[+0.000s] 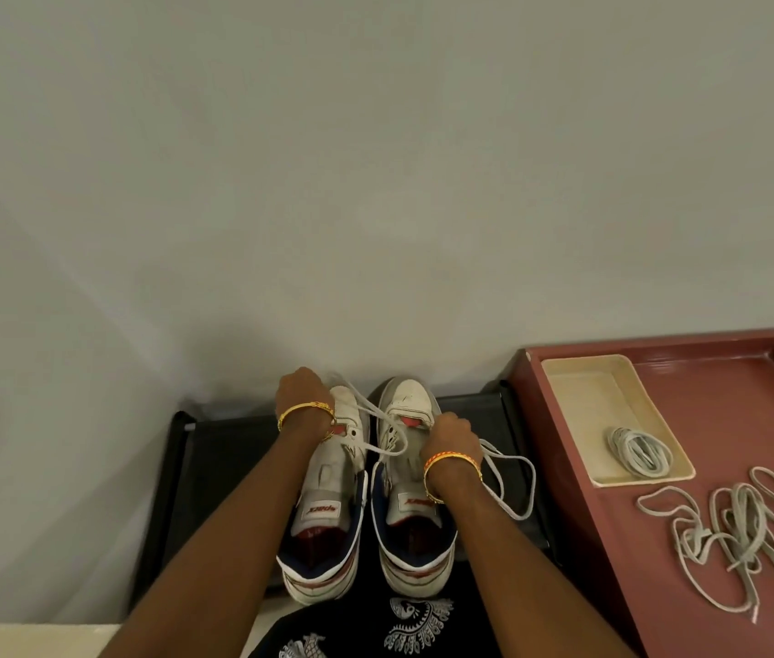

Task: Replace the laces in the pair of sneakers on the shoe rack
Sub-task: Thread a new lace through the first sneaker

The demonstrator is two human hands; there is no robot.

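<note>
Head view showed the left hand (301, 396) gripping lace (377, 427) at the left sneaker's (328, 491) toe, while the right hand (451, 439) pinched lace on the right sneaker (408, 467). Both sneakers stood on the black shoe rack (214, 467), long axes pointing away from the person. Spare laces (736, 539) lay well right on the red tray (565, 444), nearer the right hand.

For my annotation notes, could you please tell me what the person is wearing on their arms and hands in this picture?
Both forearms are bare, with no sleeves or gloves in view. The left hand has gold bangles at the wrist. The right hand has a bangle with an orange-red and gold pattern, and a plainer gold one beside it. No rings are discernible.
</note>
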